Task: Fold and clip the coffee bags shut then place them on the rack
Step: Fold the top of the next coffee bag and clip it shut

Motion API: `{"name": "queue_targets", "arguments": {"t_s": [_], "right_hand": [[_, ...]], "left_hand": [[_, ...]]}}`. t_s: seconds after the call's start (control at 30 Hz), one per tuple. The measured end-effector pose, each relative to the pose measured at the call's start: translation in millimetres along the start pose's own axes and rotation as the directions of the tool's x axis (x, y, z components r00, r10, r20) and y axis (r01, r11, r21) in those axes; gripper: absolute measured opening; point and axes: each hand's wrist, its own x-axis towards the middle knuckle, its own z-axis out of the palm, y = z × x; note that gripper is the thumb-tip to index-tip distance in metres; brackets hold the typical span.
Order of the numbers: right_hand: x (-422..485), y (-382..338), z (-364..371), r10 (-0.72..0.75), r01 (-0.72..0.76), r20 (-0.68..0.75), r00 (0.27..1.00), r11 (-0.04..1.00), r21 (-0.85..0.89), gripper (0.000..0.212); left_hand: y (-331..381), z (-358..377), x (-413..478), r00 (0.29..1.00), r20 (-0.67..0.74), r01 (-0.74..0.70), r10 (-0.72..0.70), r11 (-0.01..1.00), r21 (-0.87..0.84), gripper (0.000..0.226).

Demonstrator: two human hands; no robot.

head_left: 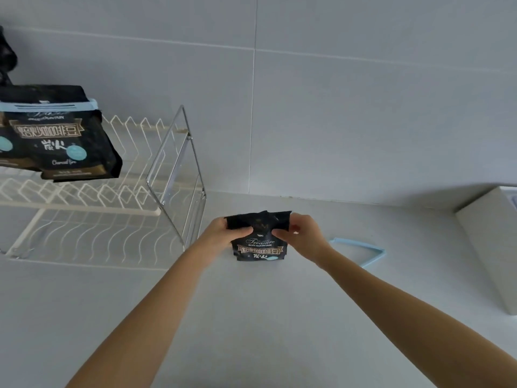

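Hands point(261, 233) gripping coffee bag point(258, 245) top, blue clip point(361, 252) nearby on counter point(251, 317)

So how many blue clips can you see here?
2. One blue clip is clamped across the top of the bag on the rack; the other clip lies open on the counter, right of the hands. Others may be hidden.

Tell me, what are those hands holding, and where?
Both the left hand and right hand grip a black coffee bag by its top corners.
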Motion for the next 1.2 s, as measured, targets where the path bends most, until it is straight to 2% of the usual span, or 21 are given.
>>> {"name": "queue_targets", "arguments": {"t_s": [0.07,0.13,0.2,0.3,0.5,0.6,0.7,0.77,0.83,1.0,1.13,1.2], "right_hand": [[-4,2,-6,-0.008,0.005,-0.040,0.999,0.997,-0.082,0.015],[-5,-1,-12,-0.028,0.022,-0.066,0.997,0.996,-0.084,0.011],[-6,-8,-19,-0.109,0.103,-0.079,0.991,0.992,-0.072,0.009],[-8,-14,-26,-0.144,0.138,-0.069,0.987,0.987,-0.076,0.006],[-14,-10,-22,-0.148,0.144,-0.061,0.987,0.988,-0.058,0.011],[-14,-5,-22,-0.122,0.121,-0.046,0.991,0.992,-0.026,0.004],[-14,3,-24,-0.061,0.061,0.084,0.995,0.998,0.008,0.019],[-16,7,-25,-0.041,0.037,0.119,0.992,0.999,0.037,0.018],[-17,9,-25,-0.025,0.017,0.103,0.994,0.997,0.077,0.016],[-21,9,-24,-0.023,0.010,0.136,0.990,0.995,0.095,0.013],[-21,8,-21,-0.048,0.047,0.198,0.979,0.999,0.008,0.016],[-19,8,-23,-0.031,0.033,0.201,0.979,0.999,-0.009,0.014]], "left_hand": [[3,14,-5,0.998,-0.006,-0.062,0.063,0.996,0.059,0.019],[10,28,-8,0.987,-0.022,-0.154,0.157,0.981,0.117,0.021],[16,37,-8,0.967,-0.037,-0.240,0.253,0.948,0.209,0.013],[16,42,-7,0.957,-0.058,-0.256,0.285,0.921,0.292,0.003],[9,39,-8,0.930,-0.093,-0.296,0.357,0.872,0.389,0.011],[-2,30,-11,0.952,-0.052,-0.255,0.300,0.878,0.405,0.015],[-11,24,-10,0.961,-0.071,-0.215,0.268,0.882,0.419,0.021],[-8,25,-10,0.965,-0.066,-0.207,0.255,0.888,0.410,0.017],[-5,27,-9,0.973,-0.046,-0.193,0.224,0.911,0.363,0.016],[-5,24,-11,0.998,-0.009,-0.051,0.055,0.974,0.221,0.027],[-3,26,-17,0.991,-0.069,-0.092,0.118,0.948,0.305,0.022],[-3,25,-20,0.993,-0.024,-0.101,0.112,0.959,0.266,0.019]]}}
